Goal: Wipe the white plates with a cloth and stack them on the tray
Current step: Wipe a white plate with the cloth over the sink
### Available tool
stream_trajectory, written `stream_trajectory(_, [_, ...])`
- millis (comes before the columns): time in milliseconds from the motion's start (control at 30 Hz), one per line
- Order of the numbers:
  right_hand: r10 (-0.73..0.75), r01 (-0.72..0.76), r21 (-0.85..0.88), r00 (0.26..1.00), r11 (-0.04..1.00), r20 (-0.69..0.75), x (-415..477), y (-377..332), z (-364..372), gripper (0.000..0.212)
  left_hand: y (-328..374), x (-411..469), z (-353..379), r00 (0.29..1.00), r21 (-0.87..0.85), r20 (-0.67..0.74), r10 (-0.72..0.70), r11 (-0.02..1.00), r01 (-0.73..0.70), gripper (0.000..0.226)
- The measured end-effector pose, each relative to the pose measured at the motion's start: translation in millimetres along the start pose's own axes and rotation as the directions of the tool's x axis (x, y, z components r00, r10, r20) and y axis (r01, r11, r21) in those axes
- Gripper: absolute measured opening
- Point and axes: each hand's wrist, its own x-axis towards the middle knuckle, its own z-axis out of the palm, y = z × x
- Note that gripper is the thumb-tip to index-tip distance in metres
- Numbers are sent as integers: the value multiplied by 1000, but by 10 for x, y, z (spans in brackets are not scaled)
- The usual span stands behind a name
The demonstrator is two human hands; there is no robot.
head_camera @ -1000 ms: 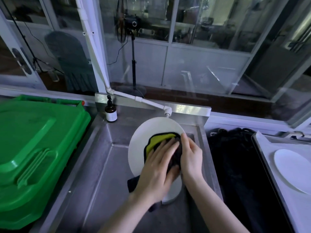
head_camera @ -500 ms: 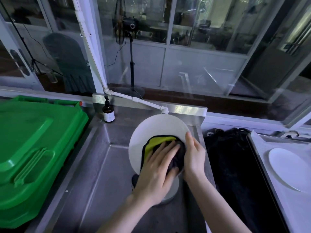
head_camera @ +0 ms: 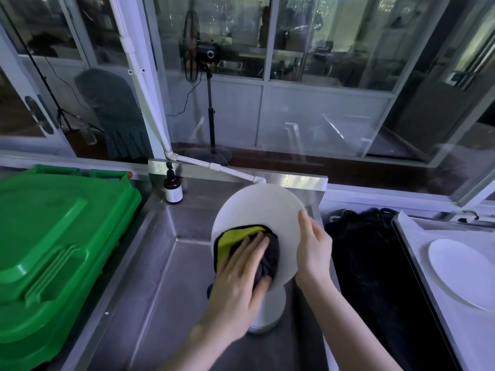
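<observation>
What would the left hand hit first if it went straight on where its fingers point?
The left hand presses the cloth; sliding on up and right, it would cross the bare plate toward its top rim. Beyond that probably the pipe end, though depth is unclear.

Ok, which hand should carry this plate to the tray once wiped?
Probably right. The right hand grips the plate, and the tray lies on that side; the left hand is pressing the cloth.

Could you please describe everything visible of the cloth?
The cloth is soft and bunched, yellow-green with a dark edge on one side, dark grey on the other. The left hand presses it with straight fingers against the face of the tilted plate, above the sink; a dark corner hangs below.
</observation>
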Motion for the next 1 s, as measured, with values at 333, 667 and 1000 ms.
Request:
stream_trajectory(333, [8, 6, -44, 950, 999, 311, -173, 77, -118, 50, -63, 747, -333, 982, 54, -183, -53, 996, 64, 55])
stream_trajectory(667, [-193, 470, -292, 742, 833, 643, 97, -245, -359, 46, -79, 1148, -702, 968, -152, 229, -106, 978, 143, 45])
stream_trajectory(1000, [-197, 351, -239, 846, 906, 496, 185, -244, -533, 44, -329, 857, -457, 841, -500, -1, -541, 729, 468, 25])
